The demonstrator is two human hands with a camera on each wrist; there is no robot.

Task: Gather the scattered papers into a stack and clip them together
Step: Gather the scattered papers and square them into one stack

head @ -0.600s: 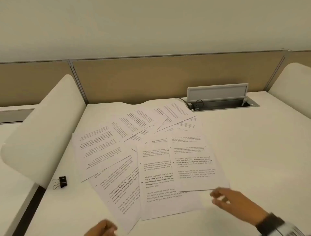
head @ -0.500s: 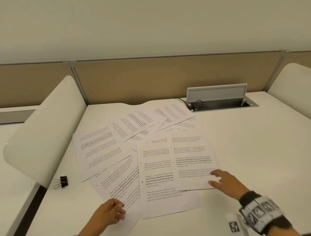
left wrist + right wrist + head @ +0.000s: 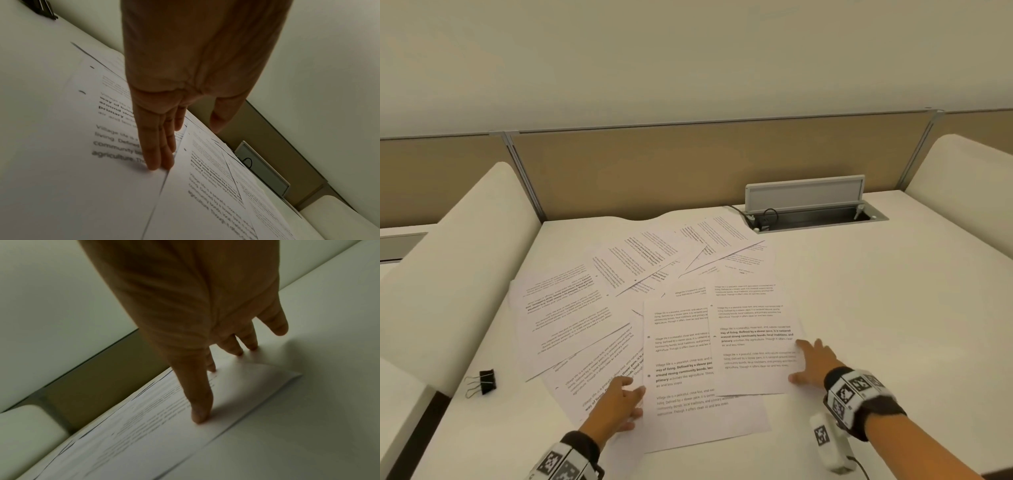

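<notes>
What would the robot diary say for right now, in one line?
stage: gathering | left hand: flat on papers | right hand: fingers on right sheet's edge | binder clip: untouched, desk's left

White papers, black binder clip

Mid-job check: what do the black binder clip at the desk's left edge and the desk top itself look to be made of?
Black binder clip: looks like painted sheet metal, matte black, with thin silvery wire handles that glint.
White desk top: probably laminate or coated board; smooth, even, low sheen, no grain showing. Its core cannot be told.
</notes>
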